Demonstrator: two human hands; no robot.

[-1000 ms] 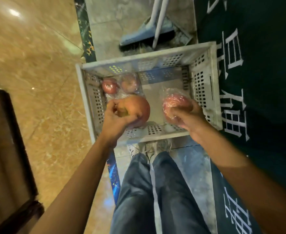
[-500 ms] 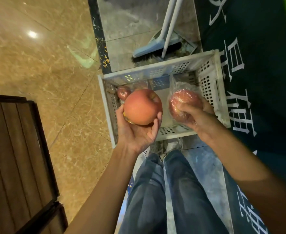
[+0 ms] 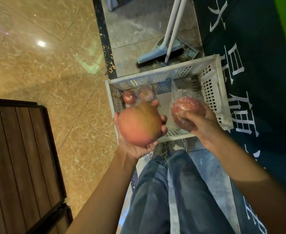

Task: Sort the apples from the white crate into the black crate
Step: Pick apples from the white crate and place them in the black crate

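My left hand [image 3: 135, 144] cups a large bare red-yellow apple [image 3: 138, 124] from below, palm up, above the near left corner of the white crate [image 3: 211, 92]. My right hand [image 3: 201, 122] grips a red apple wrapped in clear plastic [image 3: 186, 110] over the crate's near right part. Two more wrapped apples [image 3: 129, 97] [image 3: 146, 93] lie in the crate's far left corner. A dark crate-like frame with wooden slats [image 3: 20, 149] stands at the lower left.
A broom and dustpan [image 3: 162, 51] lean just beyond the white crate. A dark green mat with white characters [image 3: 248, 65] runs along the right. Polished marble floor [image 3: 45, 65] spreads to the left. My legs in jeans [image 3: 164, 191] are below the crate.
My left hand has turned palm up and lifted the bare apple out of the crate toward the left. My right hand has raised the wrapped apple slightly. The view has swung left.
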